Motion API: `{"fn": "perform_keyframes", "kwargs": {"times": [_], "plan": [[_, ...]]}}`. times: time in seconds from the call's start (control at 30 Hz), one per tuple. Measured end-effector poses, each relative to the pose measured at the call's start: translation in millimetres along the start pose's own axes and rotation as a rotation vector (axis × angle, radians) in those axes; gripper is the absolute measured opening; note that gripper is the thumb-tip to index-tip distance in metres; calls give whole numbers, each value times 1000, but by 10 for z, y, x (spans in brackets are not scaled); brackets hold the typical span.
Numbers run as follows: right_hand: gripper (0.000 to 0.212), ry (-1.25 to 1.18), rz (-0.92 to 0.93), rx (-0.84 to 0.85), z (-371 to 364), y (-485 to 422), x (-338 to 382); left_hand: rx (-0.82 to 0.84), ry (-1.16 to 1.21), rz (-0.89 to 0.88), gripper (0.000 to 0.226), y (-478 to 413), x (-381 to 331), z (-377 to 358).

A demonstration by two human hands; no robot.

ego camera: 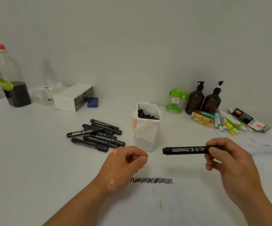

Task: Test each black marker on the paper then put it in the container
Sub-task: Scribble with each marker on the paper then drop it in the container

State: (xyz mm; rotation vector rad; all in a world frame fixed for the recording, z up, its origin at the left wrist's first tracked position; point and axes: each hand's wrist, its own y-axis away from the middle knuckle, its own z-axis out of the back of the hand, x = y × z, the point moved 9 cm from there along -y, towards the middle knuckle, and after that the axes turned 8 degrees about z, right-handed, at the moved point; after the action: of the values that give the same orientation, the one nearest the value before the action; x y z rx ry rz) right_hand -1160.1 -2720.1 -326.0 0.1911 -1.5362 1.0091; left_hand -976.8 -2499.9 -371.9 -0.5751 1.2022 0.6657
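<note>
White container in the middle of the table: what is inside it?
Inside the white container, round black marker ends stand packed near its rim. Its walls hide their bodies and the bottom, so the count is unclear.

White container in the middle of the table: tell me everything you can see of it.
The white container is a tall, square-sided tub with rounded corners, seemingly of translucent white plastic. It stands upright on the white table, its top open. A cream handle hangs folded down across its front. Inside, black marker ends show just below the rim. The loose pile of black markers lies apart, to its left in the view; only the table visibly touches it.
</note>
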Motion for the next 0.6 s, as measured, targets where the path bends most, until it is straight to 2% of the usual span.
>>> {"fn": "perform_keyframes", "kwargs": {"times": [0.07, 0.17, 0.27, 0.37, 0.43, 0.6], "plan": [[31, 27, 32, -83, 98, -126, 182, -33, 47, 25, 12, -23, 20, 45], [12, 122, 160, -107, 28, -368, 695, -56, 78, 39, 14, -40, 25, 77], [9, 364, 288, -35, -197, -672, 1152, -66, 83, 51, 14, -46, 39, 97], [4, 538, 339, 39, -495, -992, 1377, -82, 81, 71, 13, -58, 69, 119], [9, 708, 377, 95, -728, -1177, 1463, -93, 81, 81, 13, -70, 82, 137], [10, 890, 295, 265, -1216, -1522, 1291, -93, 89, 89, 13, -85, 84, 133]]}}
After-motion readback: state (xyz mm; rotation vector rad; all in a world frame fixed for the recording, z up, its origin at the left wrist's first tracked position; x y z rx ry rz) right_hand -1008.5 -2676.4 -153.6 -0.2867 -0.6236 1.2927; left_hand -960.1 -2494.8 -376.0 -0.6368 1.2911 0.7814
